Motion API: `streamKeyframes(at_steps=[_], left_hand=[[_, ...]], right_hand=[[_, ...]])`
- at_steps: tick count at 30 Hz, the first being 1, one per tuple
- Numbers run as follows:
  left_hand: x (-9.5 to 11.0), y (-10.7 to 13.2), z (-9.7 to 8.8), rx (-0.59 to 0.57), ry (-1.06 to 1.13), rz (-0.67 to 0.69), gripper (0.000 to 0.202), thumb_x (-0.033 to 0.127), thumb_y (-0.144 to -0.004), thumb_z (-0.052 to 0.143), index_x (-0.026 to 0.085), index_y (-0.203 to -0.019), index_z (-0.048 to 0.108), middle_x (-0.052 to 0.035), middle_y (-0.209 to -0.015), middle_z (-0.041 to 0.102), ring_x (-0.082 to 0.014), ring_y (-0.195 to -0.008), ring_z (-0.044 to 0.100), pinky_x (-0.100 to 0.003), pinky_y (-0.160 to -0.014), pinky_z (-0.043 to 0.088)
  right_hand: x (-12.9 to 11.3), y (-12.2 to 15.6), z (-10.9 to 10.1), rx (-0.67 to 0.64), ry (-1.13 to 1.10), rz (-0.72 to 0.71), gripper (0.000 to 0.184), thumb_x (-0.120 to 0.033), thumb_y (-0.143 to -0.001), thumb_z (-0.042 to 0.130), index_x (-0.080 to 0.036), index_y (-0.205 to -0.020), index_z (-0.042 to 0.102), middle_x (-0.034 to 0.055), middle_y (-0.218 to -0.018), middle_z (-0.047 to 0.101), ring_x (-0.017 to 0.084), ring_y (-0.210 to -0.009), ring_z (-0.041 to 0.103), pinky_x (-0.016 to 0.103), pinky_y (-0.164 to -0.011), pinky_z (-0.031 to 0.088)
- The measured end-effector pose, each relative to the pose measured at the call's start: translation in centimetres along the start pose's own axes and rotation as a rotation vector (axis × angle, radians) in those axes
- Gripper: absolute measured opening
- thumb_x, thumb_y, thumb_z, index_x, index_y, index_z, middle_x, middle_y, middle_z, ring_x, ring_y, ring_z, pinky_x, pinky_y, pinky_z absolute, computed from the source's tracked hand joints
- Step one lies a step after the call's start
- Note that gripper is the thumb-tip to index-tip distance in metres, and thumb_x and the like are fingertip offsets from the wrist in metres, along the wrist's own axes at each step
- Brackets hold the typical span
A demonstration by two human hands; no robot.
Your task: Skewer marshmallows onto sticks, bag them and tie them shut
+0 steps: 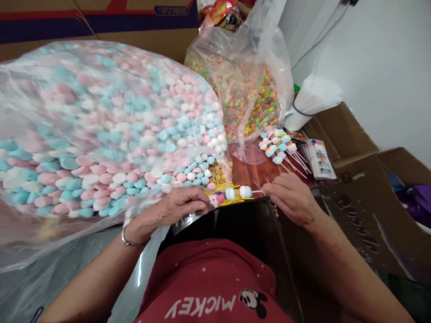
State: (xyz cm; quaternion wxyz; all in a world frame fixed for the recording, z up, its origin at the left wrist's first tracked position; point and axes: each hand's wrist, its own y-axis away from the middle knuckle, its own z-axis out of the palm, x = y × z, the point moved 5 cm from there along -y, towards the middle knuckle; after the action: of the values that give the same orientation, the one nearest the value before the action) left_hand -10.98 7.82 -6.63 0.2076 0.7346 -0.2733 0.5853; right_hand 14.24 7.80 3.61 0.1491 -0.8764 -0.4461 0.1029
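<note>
1. Pinched between thumb and fingers, the white stick of a marshmallow skewer (238, 193) is resting in the right hand (292, 198).
2. The left hand (182, 202) is closing its fingers on a clear printed wrapper (217, 198), just beside the skewer's marshmallow end; whether the sweets are entering it, I am not able to tell.
3. Between both hands, the skewer is lying nearly level at the front edge of the wooden table (247, 169), over scattered yellow strips (236, 200).
4. Pink, white and blue marshmallows are filling a huge clear bag (101, 130), which is sprawling behind the left hand.
5. Ring-shaped candies are filling another clear bag (249, 98) farther back.
6. Beyond the right hand, more marshmallow skewers (279, 144) are lying piled beside stacked printed packets (320, 160), while white sticks (318, 95) are standing bunched behind them.
</note>
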Motion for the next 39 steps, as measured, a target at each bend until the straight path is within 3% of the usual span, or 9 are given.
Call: streamKeyframes(at_steps=[9, 20, 25, 28, 30, 35, 39], left_hand=[[1.6, -0.5, 2.2, -0.063, -0.007, -0.131, 0.023, 0.039, -0.093, 0.054, 0.018, -0.093, 0.063, -0.0006, -0.085, 0.058, -0.0130, -0.072, 0.050, -0.023, -0.064, 0.041], [2.1, -0.9, 5.4, -0.020, 0.056, -0.126, 0.018, 0.031, -0.087, 0.058, 0.019, -0.100, 0.060, 0.0019, -0.079, 0.056, -0.0139, -0.070, 0.045, -0.023, -0.063, 0.034], [2.1, -0.6, 7.6, -0.042, 0.198, -0.103, 0.019, 0.025, -0.079, 0.063, 0.018, -0.097, 0.061, 0.0025, -0.081, 0.052, -0.0130, -0.073, 0.041, -0.023, -0.065, 0.034], [1.8, -0.5, 8.6, -0.025, 0.356, -0.092, 0.030, 0.023, -0.077, 0.065, 0.019, -0.107, 0.060, 0.0019, -0.087, 0.052, -0.0120, -0.074, 0.041, -0.022, -0.064, 0.034], [1.6, -0.1, 8.7, 0.011, 0.409, -0.112, 0.038, 0.024, -0.077, 0.067, 0.019, -0.114, 0.059, 0.0011, -0.090, 0.054, -0.0115, -0.073, 0.041, -0.022, -0.064, 0.034], [1.2, 1.5, 7.2, 0.156, 0.280, -0.142, 0.045, 0.032, -0.077, 0.070, 0.019, -0.119, 0.059, -0.0001, -0.091, 0.058, -0.0118, -0.070, 0.045, -0.023, -0.063, 0.036], [0.9, 2.2, 6.7, 0.105, 0.195, -0.184, 0.033, 0.036, -0.085, 0.064, 0.018, -0.112, 0.061, 0.0041, -0.072, 0.052, -0.0101, -0.061, 0.041, -0.022, -0.056, 0.033]], right_hand=[[-0.5, -0.3, 0.1, -0.021, 0.022, 0.022, 0.025, -0.017, -0.099, 0.041, -0.018, -0.086, 0.061, 0.0016, -0.068, 0.051, 0.016, -0.068, 0.041, 0.031, -0.066, 0.030], [-2.0, 0.2, 0.0, -0.131, 0.008, -0.062, 0.021, -0.009, -0.093, 0.043, -0.019, -0.076, 0.052, -0.0009, -0.069, 0.052, 0.015, -0.068, 0.040, 0.030, -0.067, 0.025], [-2.3, 0.9, -1.2, -0.122, 0.011, -0.056, 0.020, -0.012, -0.094, 0.045, -0.019, -0.078, 0.055, -0.0007, -0.069, 0.051, 0.015, -0.070, 0.039, 0.030, -0.068, 0.026], [-2.7, 1.2, -1.3, -0.116, 0.005, -0.081, 0.020, -0.016, -0.097, 0.045, -0.019, -0.082, 0.058, 0.0001, -0.071, 0.052, 0.015, -0.072, 0.040, 0.030, -0.069, 0.026], [-3.1, 1.2, -1.3, -0.098, 0.007, -0.105, 0.022, -0.019, -0.098, 0.044, -0.018, -0.084, 0.061, 0.0008, -0.070, 0.053, 0.016, -0.072, 0.040, 0.031, -0.068, 0.026], [-3.8, 0.9, -1.2, -0.076, 0.011, -0.176, 0.021, -0.019, -0.098, 0.046, -0.016, -0.086, 0.064, 0.0026, -0.069, 0.055, 0.017, -0.070, 0.038, 0.032, -0.066, 0.027], [-3.7, 0.3, -1.2, -0.079, -0.009, -0.182, 0.017, -0.019, -0.097, 0.050, -0.017, -0.089, 0.065, 0.0025, -0.071, 0.060, 0.016, -0.070, 0.041, 0.032, -0.067, 0.030]])
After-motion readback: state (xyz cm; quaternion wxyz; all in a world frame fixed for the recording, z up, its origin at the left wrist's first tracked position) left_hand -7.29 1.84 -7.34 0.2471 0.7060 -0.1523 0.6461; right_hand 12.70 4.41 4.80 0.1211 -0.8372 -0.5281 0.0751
